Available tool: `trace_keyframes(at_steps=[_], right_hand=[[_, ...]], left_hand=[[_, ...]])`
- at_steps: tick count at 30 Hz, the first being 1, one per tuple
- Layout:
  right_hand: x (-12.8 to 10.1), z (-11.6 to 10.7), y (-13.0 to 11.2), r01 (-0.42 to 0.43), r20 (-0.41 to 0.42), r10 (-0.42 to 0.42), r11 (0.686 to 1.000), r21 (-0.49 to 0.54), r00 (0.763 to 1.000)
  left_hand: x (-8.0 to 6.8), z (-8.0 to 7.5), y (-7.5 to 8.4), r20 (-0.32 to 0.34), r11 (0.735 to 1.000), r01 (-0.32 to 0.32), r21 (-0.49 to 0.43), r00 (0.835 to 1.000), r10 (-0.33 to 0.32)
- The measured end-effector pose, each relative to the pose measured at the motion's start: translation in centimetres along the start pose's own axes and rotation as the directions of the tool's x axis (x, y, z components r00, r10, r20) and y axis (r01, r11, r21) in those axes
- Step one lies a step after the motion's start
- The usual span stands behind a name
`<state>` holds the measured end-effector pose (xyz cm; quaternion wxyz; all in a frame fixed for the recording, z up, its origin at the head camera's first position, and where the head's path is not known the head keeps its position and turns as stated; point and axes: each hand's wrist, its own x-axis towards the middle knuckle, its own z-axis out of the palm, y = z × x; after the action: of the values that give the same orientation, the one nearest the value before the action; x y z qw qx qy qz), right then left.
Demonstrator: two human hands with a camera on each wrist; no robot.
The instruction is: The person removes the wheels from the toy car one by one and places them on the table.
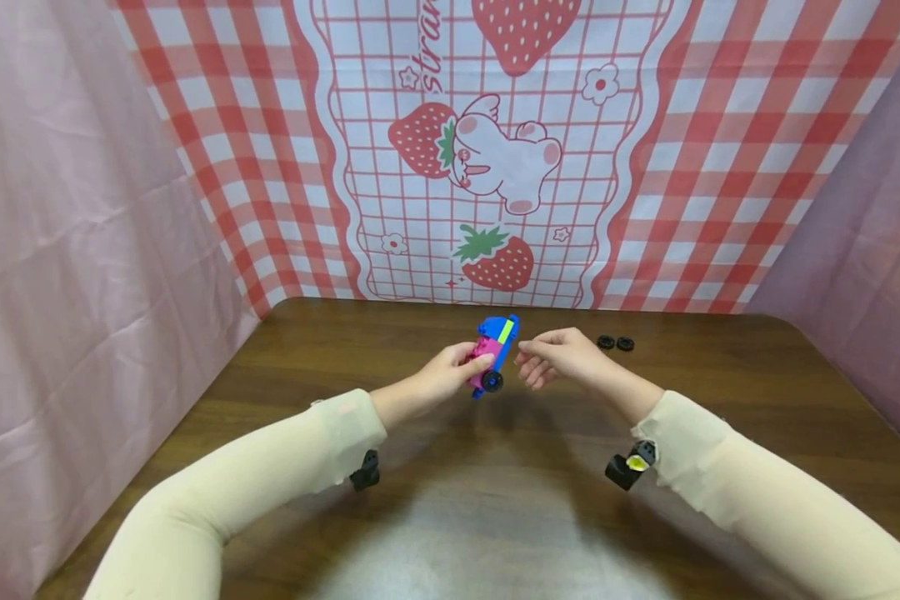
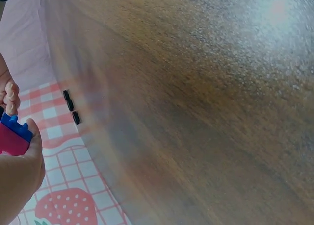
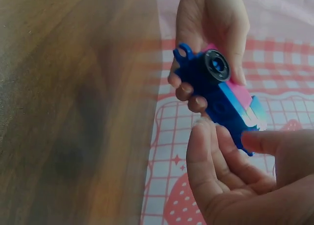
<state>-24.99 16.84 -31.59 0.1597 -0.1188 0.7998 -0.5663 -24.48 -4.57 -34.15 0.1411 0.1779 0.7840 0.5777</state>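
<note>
While head hides it, right wrist shows wheel [image 3: 217,66].

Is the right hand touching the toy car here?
Cannot tell. In the right wrist view the right hand reaches the toy car, fingers overlapping its edge; no clear contact or gap.

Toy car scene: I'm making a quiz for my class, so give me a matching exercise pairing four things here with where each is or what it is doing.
Things:
1. toy car
2. loose black wheels
3. left hand
4. right hand

Places or states:
A. lying on the table near the checked backdrop
B. open, fingertips by the car's front end
C. held up above the table
D. wrapped round the car's rear part

Pairs: 1-C, 2-A, 3-D, 4-B
</note>
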Motion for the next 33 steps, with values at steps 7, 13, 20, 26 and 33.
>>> trace_keyframes(at_steps=[7, 13, 20, 26, 33], right_hand=[[-0.3, 0.9, 0.1, 0.087, 0.163, -0.071, 0.992, -0.096, 0.984], [-0.9, 2.0, -0.1, 0.163, 0.251, -0.126, 0.977, -0.136, 0.960], [-0.9, 2.6, 0.2, 0.209, 0.255, -0.172, 0.970, -0.127, 0.951], [-0.9, 3.0, 0.5, 0.233, 0.186, -0.205, 0.962, -0.140, 0.961], [-1.1, 3.8, 0.7, 0.244, 0.091, -0.230, 0.949, -0.200, 0.969]], left_hand=[[0.1, 0.1, 0.2, -0.019, 0.999, -0.038, -0.032, 0.999, 0.037], [0.1, 0.3, 0.5, -0.008, 0.999, -0.045, -0.019, 0.999, 0.045], [0.4, 0.3, 1.1, 0.005, 0.999, -0.042, -0.001, 0.999, 0.042], [0.5, 0.2, 1.5, 0.017, 0.998, -0.019, 0.054, 1.000, 0.018], [0.8, 0.2, 1.3, 0.022, 0.994, 0.004, 0.107, 1.000, -0.006]])
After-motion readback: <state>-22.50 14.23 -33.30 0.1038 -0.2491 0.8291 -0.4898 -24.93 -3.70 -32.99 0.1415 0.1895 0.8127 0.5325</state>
